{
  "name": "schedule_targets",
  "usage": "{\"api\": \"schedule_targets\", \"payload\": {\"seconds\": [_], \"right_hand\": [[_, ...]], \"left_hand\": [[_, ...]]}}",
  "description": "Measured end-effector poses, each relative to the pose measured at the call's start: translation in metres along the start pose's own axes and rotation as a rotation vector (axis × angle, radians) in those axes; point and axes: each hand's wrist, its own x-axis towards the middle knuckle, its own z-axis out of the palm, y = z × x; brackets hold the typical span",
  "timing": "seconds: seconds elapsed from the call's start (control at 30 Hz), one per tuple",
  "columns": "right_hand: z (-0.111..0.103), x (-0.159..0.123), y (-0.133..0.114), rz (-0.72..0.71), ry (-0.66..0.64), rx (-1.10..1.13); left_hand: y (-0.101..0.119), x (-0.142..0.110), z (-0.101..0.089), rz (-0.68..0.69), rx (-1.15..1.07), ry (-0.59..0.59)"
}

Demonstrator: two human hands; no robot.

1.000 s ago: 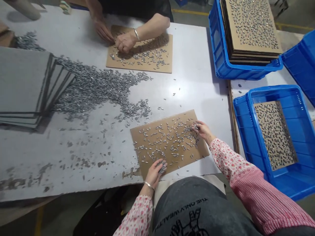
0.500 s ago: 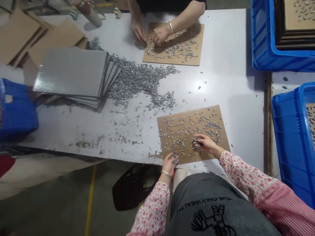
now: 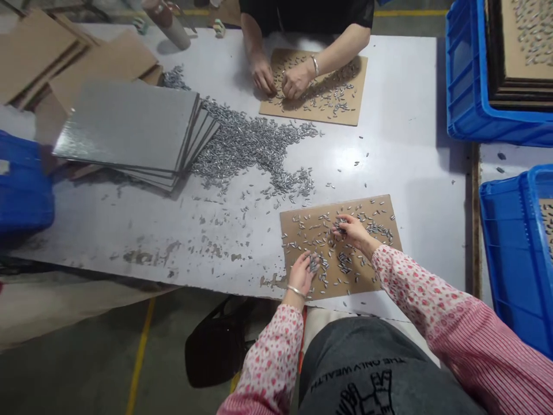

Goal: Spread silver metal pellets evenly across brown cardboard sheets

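Observation:
A brown cardboard sheet [image 3: 298,225] lies at the table's near edge, scattered with small silvery, seed-shaped metal pieces [image 3: 380,229]. Over its lower left corner, my left hand [image 3: 303,272] is turned partly palm-up, its fingers curled around a small heap of these metal pieces. Further in, above the sheet's upper middle, my right hand [image 3: 352,230] has its fingers bent around another cluster of the pieces. Beyond the sheet, a large loose pile of the same metal pieces [image 3: 246,144] spreads across the table.
Across the table a co-worker's hands [image 3: 298,79] work over a second cardboard sheet [image 3: 315,118]. Grey flat boards [image 3: 129,124] are stacked left, beside brown cardboard [image 3: 112,57]. Blue crates stand at right [image 3: 469,75], lower right [image 3: 505,230] and far left [image 3: 26,178]. A cup [image 3: 168,23] is behind.
My right hand has moved up and left over the sheet, with pieces in it. My left hand has risen from the sheet's corner. The co-worker's left-side hand has come onto their sheet.

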Motion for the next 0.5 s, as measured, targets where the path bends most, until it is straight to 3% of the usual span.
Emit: {"api": "schedule_targets", "payload": {"seconds": [0.13,0.23,0.37,0.5], "right_hand": [[-0.004,0.009,-0.014,-0.087,0.062,-0.01],[-0.018,0.018,-0.014,-0.136,0.1,-0.012],[-0.021,0.035,0.004,-0.106,0.002,-0.029],[0.018,0.046,0.032,-0.098,-0.144,-0.071]], "left_hand": [[0.029,0.028,0.029,0.055,-0.022,-0.069],[0.043,0.036,0.034,0.081,-0.048,-0.118],[0.047,0.035,0.021,0.145,-0.054,-0.159],[0.04,0.035,-0.004,0.2,-0.047,-0.111]]}}
